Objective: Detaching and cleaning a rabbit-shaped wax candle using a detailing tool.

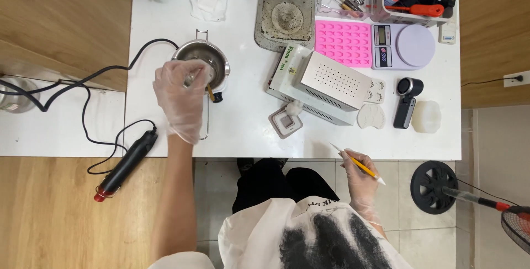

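Left hand [179,99], gloved, hovered over the small steel melting pot [203,62], fingers curled around a stirring stick whose brown end showed at the pot's near rim; right hand [361,178], also gloved, pinched a yellow-handled craft knife [359,164] just off the table's front edge [331,157]. I judged the step in hand to be stirring the pot's contents, which the glove hid from me. The next move, as I read it, called for keeping the stick low inside the rim and the wrist clear of the pot's wire handle. The pot stood near the table's left edge, its black cord [88,103] looping onto the lower side shelf beside a black heat gun [126,165]. Open white tabletop lay between the pot and the perforated white box [326,84]; behind it, the pink silicone mould [343,43] and digital scale [403,45] crowded the far right.
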